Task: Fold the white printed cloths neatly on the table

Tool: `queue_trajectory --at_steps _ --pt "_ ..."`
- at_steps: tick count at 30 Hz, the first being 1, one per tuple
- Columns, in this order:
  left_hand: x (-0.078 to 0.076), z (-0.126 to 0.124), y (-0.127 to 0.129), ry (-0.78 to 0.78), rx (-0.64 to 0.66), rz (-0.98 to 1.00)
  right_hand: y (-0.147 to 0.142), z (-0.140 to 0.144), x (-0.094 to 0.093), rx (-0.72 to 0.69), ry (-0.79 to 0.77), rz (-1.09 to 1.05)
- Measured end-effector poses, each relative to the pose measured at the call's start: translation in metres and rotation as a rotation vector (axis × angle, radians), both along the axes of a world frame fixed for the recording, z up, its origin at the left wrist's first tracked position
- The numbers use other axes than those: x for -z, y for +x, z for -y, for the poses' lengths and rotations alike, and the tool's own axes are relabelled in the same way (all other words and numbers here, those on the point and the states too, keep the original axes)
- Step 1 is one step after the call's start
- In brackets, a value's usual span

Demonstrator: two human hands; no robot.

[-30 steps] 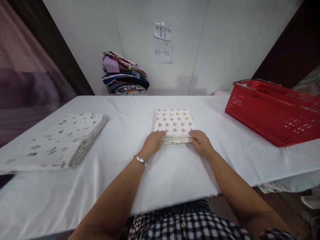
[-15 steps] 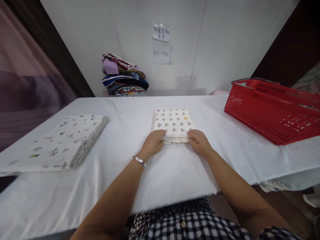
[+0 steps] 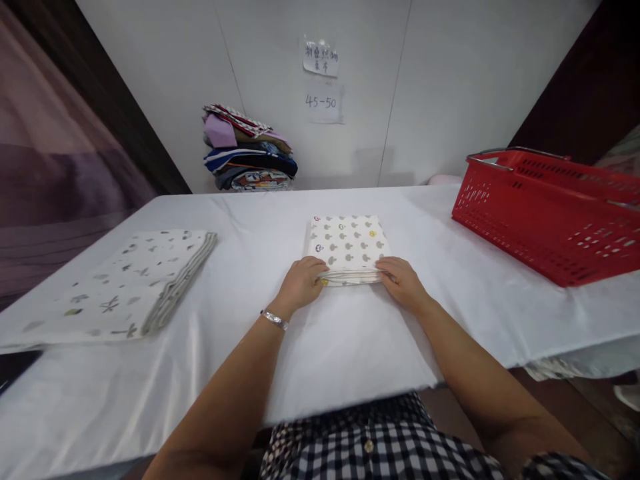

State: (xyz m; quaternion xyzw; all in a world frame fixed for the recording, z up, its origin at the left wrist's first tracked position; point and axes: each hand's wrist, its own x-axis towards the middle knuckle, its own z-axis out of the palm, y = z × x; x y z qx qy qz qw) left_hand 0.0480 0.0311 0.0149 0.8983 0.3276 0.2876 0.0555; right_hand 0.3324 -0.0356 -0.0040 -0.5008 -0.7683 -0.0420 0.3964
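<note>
Lying on the left of the counter [image 3: 345,353], a large folded cloth [image 3: 125,287] with a scattered print turns its layered edge to the right. Beyond the counter's far edge rises a pile of fabrics [image 3: 250,150]. Right of these, the left hand [image 3: 303,283], with a bracelet [image 3: 274,320] at its wrist, is closed on the near left corner of a small folded cloth [image 3: 347,243], fingers over the top. The small folded cloth lies flat on the counter, its body extending to the far side of the fingers. Its near edge, where the layers show, runs left to right between the hands; the outline appears almost square, so no long axis stands out. The right hand [image 3: 404,283] holds the near right corner in like manner; neither hand is the nearer, since both touch. The thumbs are partly hidden, and firmness of grip cannot be told. Farthest right stands a red basket [image 3: 545,220], well apart from the right hand.
</note>
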Motion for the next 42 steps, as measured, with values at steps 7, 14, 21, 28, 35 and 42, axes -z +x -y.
queue_trajectory --at_steps 7,14,21,28,35,42 --pt "-0.003 0.007 0.006 0.012 -0.068 -0.016 -0.002 0.0 -0.001 0.007 -0.01 0.005" --pt "-0.003 0.006 0.008 0.025 -0.068 -0.061 -0.001 -0.001 0.0 0.003 -0.008 0.036" --pt "-0.006 0.006 0.008 0.017 -0.061 -0.082 -0.003 -0.003 0.0 0.043 -0.065 0.051" --pt "-0.006 0.004 0.015 -0.001 -0.151 -0.13 -0.005 -0.002 0.0 0.048 -0.063 0.031" --pt "-0.005 0.004 0.016 -0.005 -0.168 -0.141 -0.007 0.002 -0.002 0.025 -0.038 0.062" --pt "-0.005 0.005 0.016 -0.033 -0.17 -0.113 -0.008 0.001 -0.003 0.007 -0.09 0.099"
